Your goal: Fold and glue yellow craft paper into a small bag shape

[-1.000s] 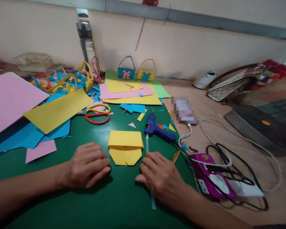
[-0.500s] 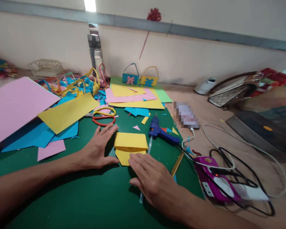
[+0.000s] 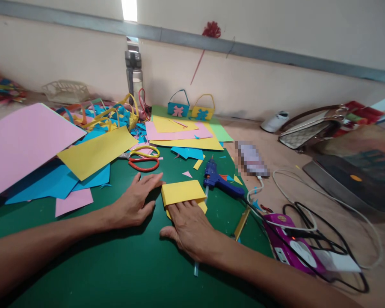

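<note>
A folded piece of yellow paper (image 3: 183,191) lies on the green mat (image 3: 115,265), its upper part forming a raised flap. My right hand (image 3: 191,226) lies flat on the lower part of the paper, fingertips tucked under the flap and hidden there, thumb spread to the left. To the left of the paper my left hand (image 3: 136,201) rests open, with its fingertips near the paper's upper left edge. Just right of the paper lies a blue glue gun (image 3: 223,182), a clear glue stick (image 3: 196,268) showing below my right hand. Red and yellow handled scissors (image 3: 144,158) lie beyond my left hand.
Pink, blue and yellow sheets (image 3: 98,156) cover the left side. Two small paper bags (image 3: 179,110) stand at the back by the wall. On the right are a phone (image 3: 253,159), a magenta power strip (image 3: 291,244) with tangled cables, and a handbag (image 3: 311,128).
My right hand has slid up, its fingertips passing under the yellow flap. My left hand has drawn its thumb away from the paper. The camera view has shifted slightly.
</note>
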{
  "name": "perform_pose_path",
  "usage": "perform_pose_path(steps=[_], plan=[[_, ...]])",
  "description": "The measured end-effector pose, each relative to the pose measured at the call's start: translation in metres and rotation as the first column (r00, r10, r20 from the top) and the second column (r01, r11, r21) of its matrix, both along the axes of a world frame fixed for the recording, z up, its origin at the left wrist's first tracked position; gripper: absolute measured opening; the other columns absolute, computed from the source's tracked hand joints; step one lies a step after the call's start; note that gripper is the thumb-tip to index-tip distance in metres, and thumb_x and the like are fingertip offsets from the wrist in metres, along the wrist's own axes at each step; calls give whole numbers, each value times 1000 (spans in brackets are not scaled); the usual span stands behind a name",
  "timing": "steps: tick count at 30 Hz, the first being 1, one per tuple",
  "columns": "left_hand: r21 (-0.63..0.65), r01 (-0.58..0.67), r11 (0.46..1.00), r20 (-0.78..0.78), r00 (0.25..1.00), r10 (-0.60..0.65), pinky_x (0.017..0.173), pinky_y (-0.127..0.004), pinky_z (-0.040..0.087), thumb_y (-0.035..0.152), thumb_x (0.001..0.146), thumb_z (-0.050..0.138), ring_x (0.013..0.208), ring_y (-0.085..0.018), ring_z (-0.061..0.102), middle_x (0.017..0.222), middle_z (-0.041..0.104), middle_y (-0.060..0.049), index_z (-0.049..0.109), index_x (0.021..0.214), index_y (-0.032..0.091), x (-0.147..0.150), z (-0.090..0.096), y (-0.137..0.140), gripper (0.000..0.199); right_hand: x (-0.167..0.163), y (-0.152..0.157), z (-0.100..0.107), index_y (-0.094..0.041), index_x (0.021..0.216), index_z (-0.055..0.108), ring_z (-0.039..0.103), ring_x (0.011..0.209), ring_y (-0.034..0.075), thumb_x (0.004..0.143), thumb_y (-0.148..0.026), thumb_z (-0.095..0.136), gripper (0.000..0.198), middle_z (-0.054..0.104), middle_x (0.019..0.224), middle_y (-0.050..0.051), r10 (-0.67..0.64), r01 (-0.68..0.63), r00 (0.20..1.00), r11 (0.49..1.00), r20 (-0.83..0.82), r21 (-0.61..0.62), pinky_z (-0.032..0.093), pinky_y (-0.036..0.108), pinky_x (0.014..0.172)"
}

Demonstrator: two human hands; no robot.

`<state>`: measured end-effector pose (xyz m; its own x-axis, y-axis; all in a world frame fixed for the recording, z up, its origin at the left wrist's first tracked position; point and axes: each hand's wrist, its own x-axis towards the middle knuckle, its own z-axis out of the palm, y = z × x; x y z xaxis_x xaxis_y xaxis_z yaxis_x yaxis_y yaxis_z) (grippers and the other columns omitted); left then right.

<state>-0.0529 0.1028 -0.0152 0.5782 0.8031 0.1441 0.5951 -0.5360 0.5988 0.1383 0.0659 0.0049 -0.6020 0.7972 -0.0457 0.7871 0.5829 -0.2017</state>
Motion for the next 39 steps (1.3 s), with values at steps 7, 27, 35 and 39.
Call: perform_pose_path(steps=[7, 27, 35, 39], plan=[[64, -20, 998, -16, 1000, 21, 105, -61, 19, 12, 79, 41, 129, -28, 34, 134, 47, -15, 32, 134, 13, 1, -3, 1, 56, -7, 0, 1, -14, 111, 54, 48, 112, 31, 78, -54, 55, 52, 57, 119, 15, -23, 22, 999, 999, 23, 38, 34, 49, 94], [296, 96, 950, -124, 990, -61, 97, -56, 32, 19, 89, 39, 124, -30, 40, 130, 53, -11, 51, 123, 20, 2, -12, -1, 37, -3, -9, -2, -13, 117, 51, 45, 117, 29, 81, -53, 53, 54, 55, 123, 15, 30, -32, 999, 998, 35, 52, 32, 47, 98], [362, 111, 926, -136, 989, -66, 97, -53, 34, 20, 90, 36, 123, -29, 42, 130, 53, -11, 48, 127, 21, -2, -21, 0, 39, -4, -11, -1, -10, 128, 42, 40, 122, 29, 79, -62, 47, 73, 48, 132, 18, -12, 8, 998, 998, 56, 64, 28, 49, 100], [373, 122, 920, -139, 987, -74, 98, -50, 35, 20, 90, 37, 123, -28, 42, 129, 54, -9, 46, 128, 21, -2, -24, 2, 39, -6, -11, 1, -7, 131, 39, 35, 126, 32, 77, -65, 47, 80, 42, 137, 20, -55, 49, 997, 993, 61, 103, 25, 51, 102]])
